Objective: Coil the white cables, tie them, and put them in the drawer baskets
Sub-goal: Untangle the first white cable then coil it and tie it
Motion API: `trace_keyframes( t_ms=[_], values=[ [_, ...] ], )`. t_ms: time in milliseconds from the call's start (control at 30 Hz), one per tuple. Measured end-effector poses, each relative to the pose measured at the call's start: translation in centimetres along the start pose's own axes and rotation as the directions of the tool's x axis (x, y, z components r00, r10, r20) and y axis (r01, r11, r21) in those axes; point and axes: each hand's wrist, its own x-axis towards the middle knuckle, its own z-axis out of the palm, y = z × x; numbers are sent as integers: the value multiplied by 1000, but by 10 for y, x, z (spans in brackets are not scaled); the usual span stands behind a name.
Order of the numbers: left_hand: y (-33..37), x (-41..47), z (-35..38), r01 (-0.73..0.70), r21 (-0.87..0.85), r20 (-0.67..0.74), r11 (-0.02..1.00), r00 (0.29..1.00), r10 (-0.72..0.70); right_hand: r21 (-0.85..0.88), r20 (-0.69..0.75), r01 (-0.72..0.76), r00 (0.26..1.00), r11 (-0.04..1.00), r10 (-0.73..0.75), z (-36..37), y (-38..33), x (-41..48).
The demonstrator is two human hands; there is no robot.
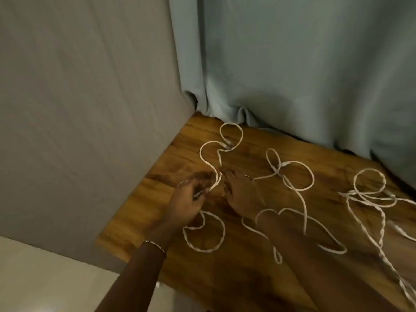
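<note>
On wooden table (236, 280), left hand (186, 200) pinching white cable (201, 154), right hand (244, 195) flat.

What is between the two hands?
In the head view, a white cable loops down between the left hand and the right hand, over the wooden table. The left hand seems to pinch it.

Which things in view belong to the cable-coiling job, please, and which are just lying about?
Job: held white cable, left hand pinching it, right hand, other loose white cables.
Not the job: wooden table, teal curtain, grey cloth.
</note>
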Motion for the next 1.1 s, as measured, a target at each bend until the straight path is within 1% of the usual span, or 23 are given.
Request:
trace_keyframes(
  t_ms=[100,133,233,333,433,467,533,633,733,800,933,1000,1100],
  values=[
    [-6,-2,4,32,37,5,999,999,-32,58,-1,-17,1000,998,17,8,-1,12],
    [-5,-3,4,50,46,12,998,999,-51,96,30,-42,999,995,39,7,-4,14],
    [-4,-1,5,44,1,7,999,999,-44,223,42,-107,994,969,100,9,-3,26],
    [-1,2,4,65,-45,8,997,998,-64,302,52,-199,980,932,192,3,-8,33],
    [0,9,4,104,-84,24,991,994,-102,396,-12,-288,948,872,318,6,-10,43],
    [0,12,4,113,-102,30,988,993,-111,442,-34,-301,936,845,351,4,-10,46],
    [3,20,3,117,-140,26,983,993,-115,553,-33,-314,918,772,396,-6,-12,48],
    [9,31,-1,108,-199,-1,974,994,-110,637,-91,-248,916,730,391,-17,-7,51],
    [15,45,-7,78,-174,-66,982,994,-91,708,-109,-210,911,674,398,-29,-2,54],
    [17,57,-10,41,-151,-123,988,991,-60,767,-98,-181,915,616,391,-39,-2,55],
    [29,75,-17,-67,-141,-180,988,983,41,886,-79,-131,902,444,424,-60,-14,55],
    [35,81,-20,-94,-129,-196,987,978,68,906,-97,-110,887,410,452,-68,-19,58],
    [34,90,-23,-42,-90,-184,995,983,25,897,-143,-70,888,436,436,-75,-22,61]
  ],
)
